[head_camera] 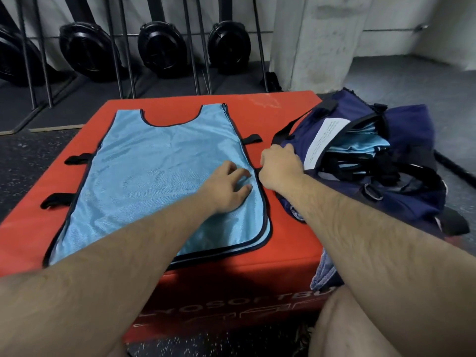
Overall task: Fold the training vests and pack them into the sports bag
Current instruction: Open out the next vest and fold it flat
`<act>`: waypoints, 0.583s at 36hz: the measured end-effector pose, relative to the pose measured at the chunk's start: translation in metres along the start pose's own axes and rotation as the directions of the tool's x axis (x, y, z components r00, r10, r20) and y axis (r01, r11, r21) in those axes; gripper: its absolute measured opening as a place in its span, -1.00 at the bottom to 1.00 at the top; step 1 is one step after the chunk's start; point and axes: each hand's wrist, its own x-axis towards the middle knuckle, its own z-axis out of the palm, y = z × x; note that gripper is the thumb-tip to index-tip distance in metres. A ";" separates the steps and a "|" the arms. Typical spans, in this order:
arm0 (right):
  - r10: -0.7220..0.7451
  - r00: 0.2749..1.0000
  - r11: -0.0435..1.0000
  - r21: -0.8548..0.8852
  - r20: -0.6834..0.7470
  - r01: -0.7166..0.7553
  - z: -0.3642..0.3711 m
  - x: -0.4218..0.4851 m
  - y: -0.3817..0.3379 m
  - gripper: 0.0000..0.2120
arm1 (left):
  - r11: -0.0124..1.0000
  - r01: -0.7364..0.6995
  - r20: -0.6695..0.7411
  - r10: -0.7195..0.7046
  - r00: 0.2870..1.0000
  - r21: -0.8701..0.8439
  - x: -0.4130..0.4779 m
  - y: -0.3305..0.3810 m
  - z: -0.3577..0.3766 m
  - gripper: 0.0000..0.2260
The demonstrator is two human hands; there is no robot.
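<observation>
A light blue training vest (144,171) with dark trim and black side straps lies spread flat on a red soft box (260,112). My left hand (226,186) rests on the vest near its right edge, fingers spread and slightly bent. My right hand (279,167) is curled just off the vest's right edge; what it grips is hidden under the knuckles. To the right stands an open navy sports bag (412,202) on the box's right side, with folded blue vests (360,145) inside it.
Black round machines (162,47) and metal rails stand against the back wall. A concrete pillar (314,42) rises behind the bag. Dark rubber floor surrounds the box. My knee (342,328) shows at the bottom right.
</observation>
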 end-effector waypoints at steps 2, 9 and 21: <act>-0.093 0.991 0.987 -0.139 -0.093 0.079 -0.001 -0.003 -0.008 -0.72 | 1.000 -0.003 -0.010 0.003 1.000 0.029 0.001 0.002 0.000 -0.66; -0.328 0.939 0.909 0.238 -0.102 0.343 0.019 -0.025 -0.047 -0.66 | 0.989 0.100 0.037 -0.105 0.994 0.111 -0.008 0.004 -0.017 -0.57; -0.237 0.949 0.970 0.098 0.207 0.221 0.046 -0.048 -0.039 -0.41 | 0.942 0.222 -0.045 -0.218 0.975 0.253 -0.064 -0.028 -0.016 -0.53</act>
